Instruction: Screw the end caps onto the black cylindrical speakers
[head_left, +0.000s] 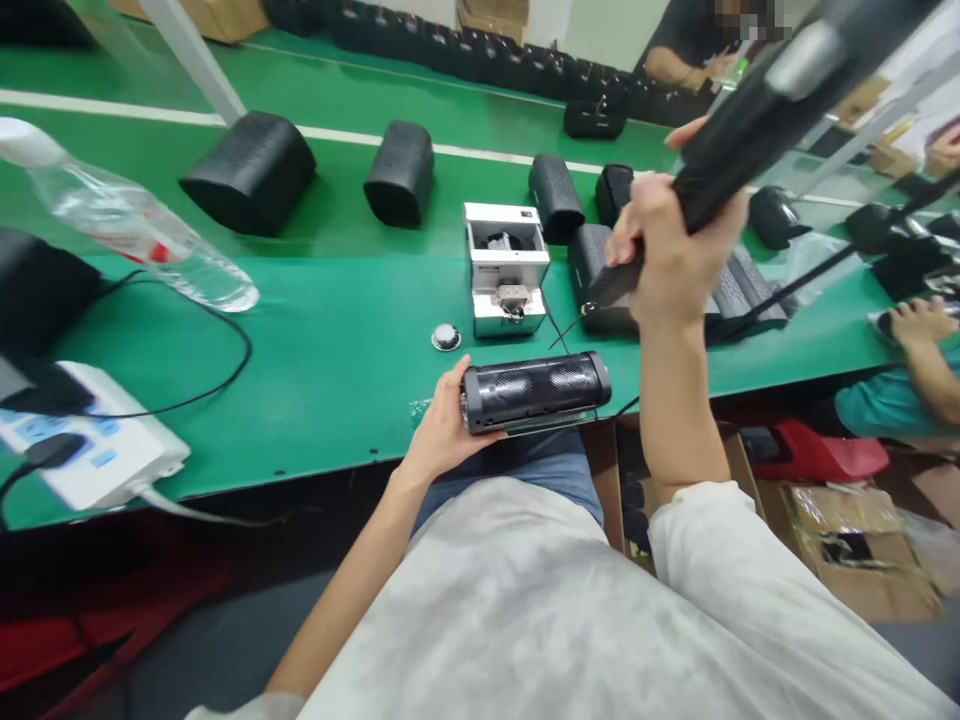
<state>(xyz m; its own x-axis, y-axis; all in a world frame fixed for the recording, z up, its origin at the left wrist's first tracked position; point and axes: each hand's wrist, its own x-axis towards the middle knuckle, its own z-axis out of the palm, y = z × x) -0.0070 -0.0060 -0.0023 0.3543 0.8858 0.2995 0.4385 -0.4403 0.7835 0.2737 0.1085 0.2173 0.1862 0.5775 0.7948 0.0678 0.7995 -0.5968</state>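
My left hand (pixel 444 428) grips the left end of a black speaker (pixel 534 388), which lies on its side at the table's front edge. Two mesh-covered round drivers show on its upper face. Raised at the right, my right hand (pixel 679 245) is wrapped round a black electric screwdriver (pixel 739 140). The tool slants, its lower end pointing down and left above the table. Behind the speaker stands a white and silver screw feeder (pixel 508 270). A small round metal dish (pixel 446 337) sits beside the feeder's left front corner.
Several black speaker housings (pixel 401 172) stand across the green table (pixel 337 370). At left are a water bottle (pixel 142 225) and a white power strip (pixel 112 440) with cables. Co-workers' arms (pixel 926 340) show at the right. Cardboard boxes (pixel 862 560) lie below.
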